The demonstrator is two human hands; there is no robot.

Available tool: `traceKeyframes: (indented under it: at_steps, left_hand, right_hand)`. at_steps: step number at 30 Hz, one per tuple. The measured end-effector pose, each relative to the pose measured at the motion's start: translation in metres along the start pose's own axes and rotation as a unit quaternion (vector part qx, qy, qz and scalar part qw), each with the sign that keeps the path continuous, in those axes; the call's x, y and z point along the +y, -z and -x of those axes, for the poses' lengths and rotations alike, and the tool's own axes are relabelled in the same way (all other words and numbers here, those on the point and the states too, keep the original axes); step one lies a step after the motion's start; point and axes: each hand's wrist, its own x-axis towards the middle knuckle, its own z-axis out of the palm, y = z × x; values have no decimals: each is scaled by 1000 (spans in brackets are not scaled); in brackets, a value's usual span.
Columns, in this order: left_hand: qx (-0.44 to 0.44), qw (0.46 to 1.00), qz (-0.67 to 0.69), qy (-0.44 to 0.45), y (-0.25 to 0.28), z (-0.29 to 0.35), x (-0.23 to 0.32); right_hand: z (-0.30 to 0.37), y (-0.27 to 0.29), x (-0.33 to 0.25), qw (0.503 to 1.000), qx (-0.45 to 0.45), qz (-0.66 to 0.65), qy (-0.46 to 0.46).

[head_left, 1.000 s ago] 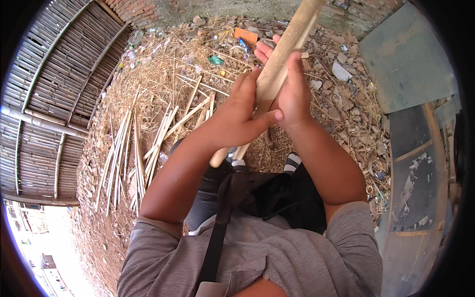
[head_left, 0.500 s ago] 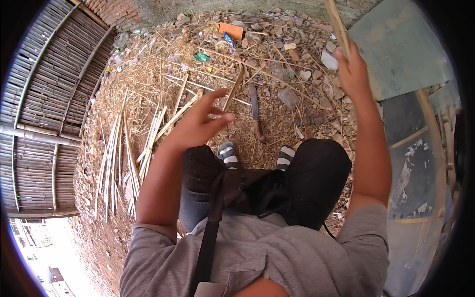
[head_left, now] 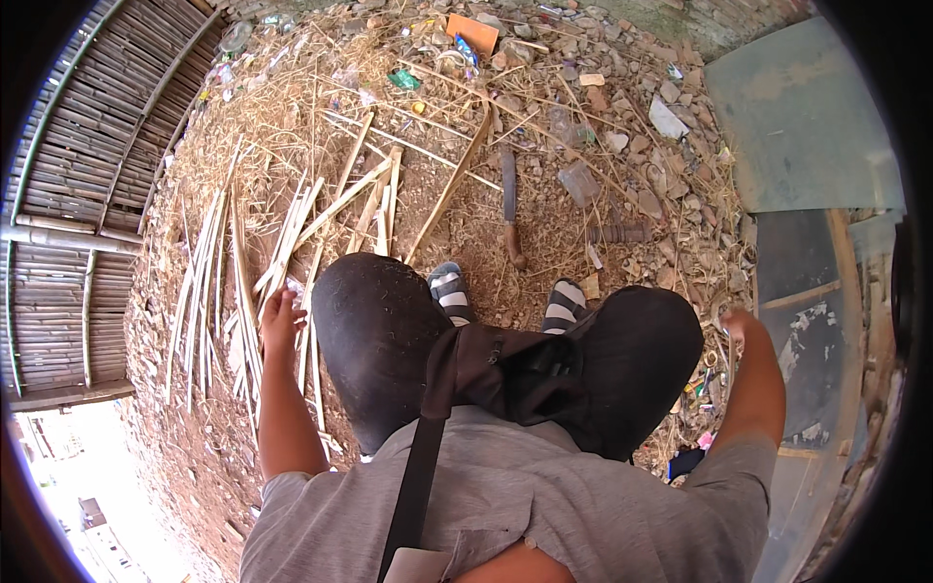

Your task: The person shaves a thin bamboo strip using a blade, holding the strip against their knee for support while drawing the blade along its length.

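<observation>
My left hand (head_left: 281,319) is low beside my left knee, next to a spread of split bamboo strips (head_left: 207,282). Its fingers are apart, with nothing seen in them. My right hand (head_left: 742,325) hangs outside my right knee, close to the grey sheet panels. Its fingers are mostly hidden, so whether it holds anything does not show. On the ground ahead of my feet lies a machete (head_left: 509,199), its brown wooden handle toward me. A wider bamboo strip (head_left: 453,185) slants to the left of the machete.
Bamboo-slat fencing (head_left: 83,146) stands on the left. A greenish-grey sheet (head_left: 807,117) leans at the right above a dark panel (head_left: 802,262). Stones, straw and litter cover the far ground, among them a clear plastic container (head_left: 579,183) and an orange piece (head_left: 472,34).
Both hands have dropped to either side of my knees, the left from over the strips ahead. The bamboo piece raised in my right hand is no longer seen there.
</observation>
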Motion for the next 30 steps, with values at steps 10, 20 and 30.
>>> traceKeyframes:
  at_steps: [10, 20, 30]
  left_hand:
    - [15, 994, 10, 106, 6, -10, -116]
    - [19, 990, -66, 123, 9, -49, -253]
    - [-25, 908, -418, -31, -61, -89, -240]
  right_hand:
    - [116, 168, -389, 951, 17, 115, 286]
    - [58, -10, -581, 925, -60, 116, 357]
    - [93, -111, -599, 953, -1, 93, 288]
